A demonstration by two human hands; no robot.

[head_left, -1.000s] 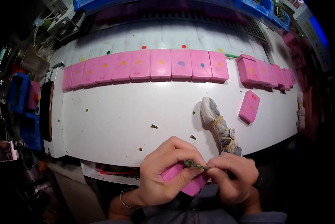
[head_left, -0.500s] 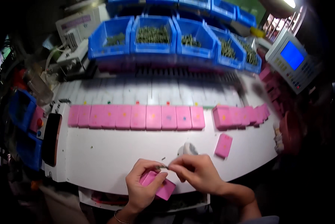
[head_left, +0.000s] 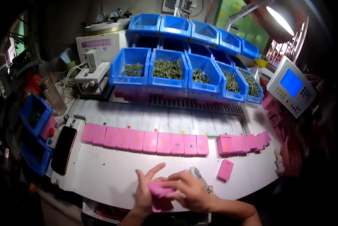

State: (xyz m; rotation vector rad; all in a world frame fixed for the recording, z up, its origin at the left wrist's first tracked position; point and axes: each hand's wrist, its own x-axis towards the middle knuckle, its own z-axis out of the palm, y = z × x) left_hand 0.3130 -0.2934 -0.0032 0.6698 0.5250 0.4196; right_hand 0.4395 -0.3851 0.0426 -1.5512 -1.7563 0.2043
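- Pink block [head_left: 162,190], between the two hands over the worktop's [head_left: 108,171] near edge. Its upper part appears lifted from the lower; blur hides the seam.
- Left hand [head_left: 143,191]: thumb and forefinger spread wide, palm against the block's left side. The remaining fingers are largely hidden, so their grip cannot be told.
- Right hand [head_left: 189,190]: fingers bent over the block's upper part; whether they pinch or merely touch cannot be told.
- Likely fault, slipping: with the left thumb free, a hard pull from the right could twist the block loose toward the drawer [head_left: 87,208] below.
- Likely fault, tearing: uneven pulling might strain the block, if its parts are joined.
- Likely fault, knocking: a rightward swing could disturb the tied cloth bundle [head_left: 196,173] just beyond, or the lone pink block [head_left: 225,170] farther right.
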